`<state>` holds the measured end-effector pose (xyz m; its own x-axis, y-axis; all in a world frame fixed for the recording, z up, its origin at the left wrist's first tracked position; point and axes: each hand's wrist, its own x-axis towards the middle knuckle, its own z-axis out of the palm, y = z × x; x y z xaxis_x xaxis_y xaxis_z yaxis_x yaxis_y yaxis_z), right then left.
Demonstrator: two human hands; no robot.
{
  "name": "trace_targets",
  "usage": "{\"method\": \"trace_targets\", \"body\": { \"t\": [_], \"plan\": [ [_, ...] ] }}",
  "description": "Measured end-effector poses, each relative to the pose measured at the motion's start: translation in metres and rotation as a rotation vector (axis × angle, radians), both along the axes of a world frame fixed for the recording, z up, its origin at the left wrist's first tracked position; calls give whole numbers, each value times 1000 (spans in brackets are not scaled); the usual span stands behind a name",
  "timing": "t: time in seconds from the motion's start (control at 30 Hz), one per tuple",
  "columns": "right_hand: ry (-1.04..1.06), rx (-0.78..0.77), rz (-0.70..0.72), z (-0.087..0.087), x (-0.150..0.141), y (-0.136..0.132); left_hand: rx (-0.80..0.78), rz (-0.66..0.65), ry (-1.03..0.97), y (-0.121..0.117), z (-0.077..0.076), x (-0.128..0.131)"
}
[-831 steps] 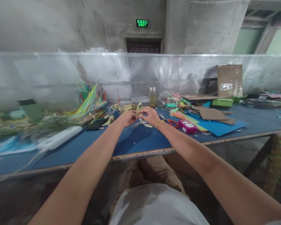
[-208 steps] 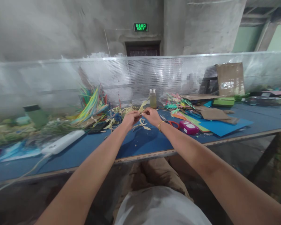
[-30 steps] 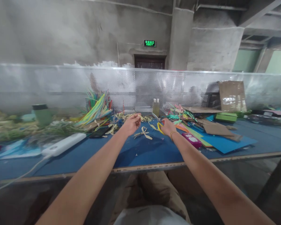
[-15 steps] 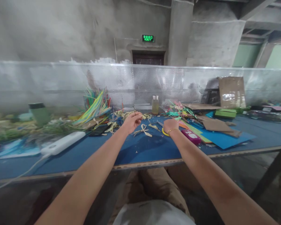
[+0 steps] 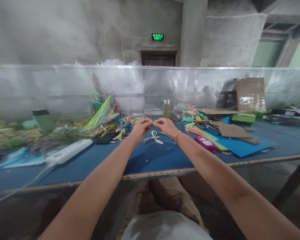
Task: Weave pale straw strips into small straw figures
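My left hand (image 5: 141, 128) and my right hand (image 5: 166, 126) meet above the blue table, fingertips almost touching. Both are closed in a pinch. Something small and pale shows between the fingertips, too small to name. Just below them a pale yellow bow of thin strips (image 5: 153, 137) lies on the table, its loops and tails spread out. A gold bracelet (image 5: 176, 136) circles my right wrist. Behind my fingers is a heap of pale and coloured strips (image 5: 126, 125), partly hidden by the left hand.
A white power strip (image 5: 69, 151) with a cable lies at left, near a green-grey bottle (image 5: 43, 121). Colourful strips (image 5: 103, 110) stand bundled behind it. A glass bottle (image 5: 166, 109) stands at the back. Right are a magenta box (image 5: 205, 143), cardboard (image 5: 235, 132) and blue sheets (image 5: 247, 146).
My right hand has moved left, away from a yellow-handled thing beside the magenta box, and come up to my left hand. The left hand stays about where it was, still pinched.
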<state>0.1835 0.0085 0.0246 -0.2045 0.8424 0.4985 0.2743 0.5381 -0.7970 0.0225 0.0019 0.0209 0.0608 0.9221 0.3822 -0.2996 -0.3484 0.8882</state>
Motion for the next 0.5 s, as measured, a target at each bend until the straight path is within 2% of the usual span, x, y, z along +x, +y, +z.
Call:
{"method": "trace_targets", "body": {
  "t": [0.27, 0.37, 0.5],
  "plan": [
    [292, -205, 88, -9, -2, -2, -120, -80, 29, -2, 1, 1],
    [309, -241, 98, -10, 0, -3, -137, -103, 81, -3, 1, 3],
    [291, -250, 82, -10, 0, -4, -82, -117, 134, -3, -2, 2]
  ]
}}
